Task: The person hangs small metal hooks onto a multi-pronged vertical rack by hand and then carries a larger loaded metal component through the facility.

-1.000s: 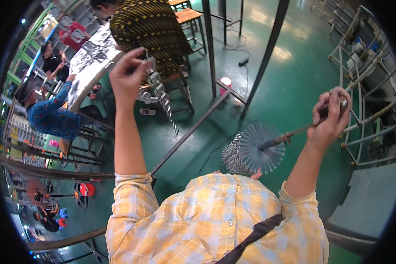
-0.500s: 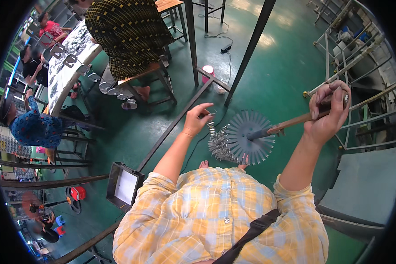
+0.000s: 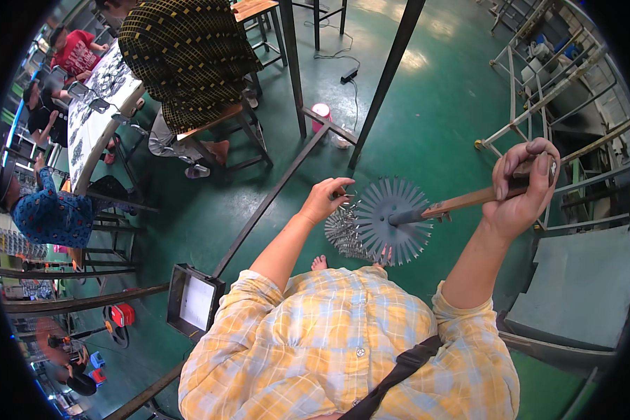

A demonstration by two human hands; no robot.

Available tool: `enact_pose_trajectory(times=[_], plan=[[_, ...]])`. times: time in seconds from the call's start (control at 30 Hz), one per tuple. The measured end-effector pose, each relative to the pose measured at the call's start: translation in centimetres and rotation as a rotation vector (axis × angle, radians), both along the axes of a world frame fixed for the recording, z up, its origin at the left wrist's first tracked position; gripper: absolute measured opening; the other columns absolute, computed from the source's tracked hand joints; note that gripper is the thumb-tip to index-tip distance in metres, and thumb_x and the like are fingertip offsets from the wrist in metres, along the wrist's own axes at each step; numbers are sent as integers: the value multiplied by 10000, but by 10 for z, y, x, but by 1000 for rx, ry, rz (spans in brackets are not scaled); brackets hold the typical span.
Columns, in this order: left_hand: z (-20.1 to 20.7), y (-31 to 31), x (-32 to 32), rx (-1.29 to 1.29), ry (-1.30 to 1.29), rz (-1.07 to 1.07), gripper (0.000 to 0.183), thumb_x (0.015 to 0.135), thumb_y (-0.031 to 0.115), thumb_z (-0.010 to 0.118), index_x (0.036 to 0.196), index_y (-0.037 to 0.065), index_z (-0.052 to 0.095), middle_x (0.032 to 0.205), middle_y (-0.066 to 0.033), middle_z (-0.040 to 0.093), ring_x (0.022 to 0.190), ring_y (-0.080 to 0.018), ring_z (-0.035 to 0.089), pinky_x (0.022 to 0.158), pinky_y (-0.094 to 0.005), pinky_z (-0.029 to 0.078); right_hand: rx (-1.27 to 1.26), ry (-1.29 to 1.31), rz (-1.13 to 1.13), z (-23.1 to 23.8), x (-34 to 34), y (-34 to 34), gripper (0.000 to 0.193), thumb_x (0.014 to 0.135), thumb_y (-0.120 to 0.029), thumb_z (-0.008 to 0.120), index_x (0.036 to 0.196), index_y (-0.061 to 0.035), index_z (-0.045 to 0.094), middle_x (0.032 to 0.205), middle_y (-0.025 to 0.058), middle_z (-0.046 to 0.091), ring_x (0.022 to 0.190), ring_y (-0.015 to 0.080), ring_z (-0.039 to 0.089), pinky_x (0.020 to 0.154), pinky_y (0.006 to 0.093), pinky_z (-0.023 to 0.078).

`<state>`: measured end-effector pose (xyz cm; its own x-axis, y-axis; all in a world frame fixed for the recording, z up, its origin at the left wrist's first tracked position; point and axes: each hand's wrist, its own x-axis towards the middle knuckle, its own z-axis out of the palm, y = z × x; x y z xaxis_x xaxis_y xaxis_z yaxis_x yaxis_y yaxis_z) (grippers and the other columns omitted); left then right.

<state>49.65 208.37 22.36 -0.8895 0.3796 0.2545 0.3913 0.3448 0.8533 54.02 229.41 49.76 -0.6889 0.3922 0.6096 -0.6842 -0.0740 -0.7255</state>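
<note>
My right hand (image 3: 525, 183), fingers wrapped round, grips the far end of a wooden handle (image 3: 463, 201). At the handle's other end is a grey round disc (image 3: 374, 225) with slotted teeth all round its rim, facing up toward me. My left hand (image 3: 323, 201) is pinched beside the disc's left upper edge, and a small thin metal piece (image 3: 350, 194) shows at its fingertips; its exact kind is too small to tell. A cluster of shiny small metal pieces (image 3: 344, 234) hangs or lies just left of the disc, partly hidden behind it.
A dark metal frame (image 3: 271, 198) runs along the floor and rises ahead. Left of me sits a black tray (image 3: 197, 297) with a white bottom. Several people sit at a long white table (image 3: 91, 140), one on a wooden stool (image 3: 213, 122). Metal racks (image 3: 525, 133) stand on the right.
My left hand has moved right and slightly down, closer to the toothed disc. The right hand keeps its grip on the handle. The surroundings have shifted slightly left in view.
</note>
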Motion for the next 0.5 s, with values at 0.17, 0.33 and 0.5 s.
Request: enact_pose_trajectory(times=[0.17, 0.33, 0.5], plan=[[-2, 4, 1, -3, -29, -26, 453, 615, -31, 659, 1033, 106, 552, 774, -58, 578, 671, -169, 575, 634, -274, 468, -2, 5, 2, -1, 0, 0, 197, 835, -191, 460, 889, -3, 437, 607, 86, 442, 350, 54, 273, 310, 163, 215], [4, 6, 0, -33, -46, -43, 414, 621, -8, 664, 1006, 99, 558, 761, -68, 586, 680, -183, 585, 630, -287, 468, -7, 9, 21, -1, -1, 1, 193, 837, -188, 459, 889, -4, 439, 607, 84, 442, 358, 52, 279, 310, 161, 211], [2, 6, -7, -39, -126, -123, 313, 633, 14, 670, 926, 62, 571, 714, -79, 612, 649, -176, 593, 621, -272, 462, -8, 6, 20, -2, -2, 0, 186, 841, -184, 454, 888, -5, 442, 607, 83, 443, 357, 52, 276, 310, 161, 207]])
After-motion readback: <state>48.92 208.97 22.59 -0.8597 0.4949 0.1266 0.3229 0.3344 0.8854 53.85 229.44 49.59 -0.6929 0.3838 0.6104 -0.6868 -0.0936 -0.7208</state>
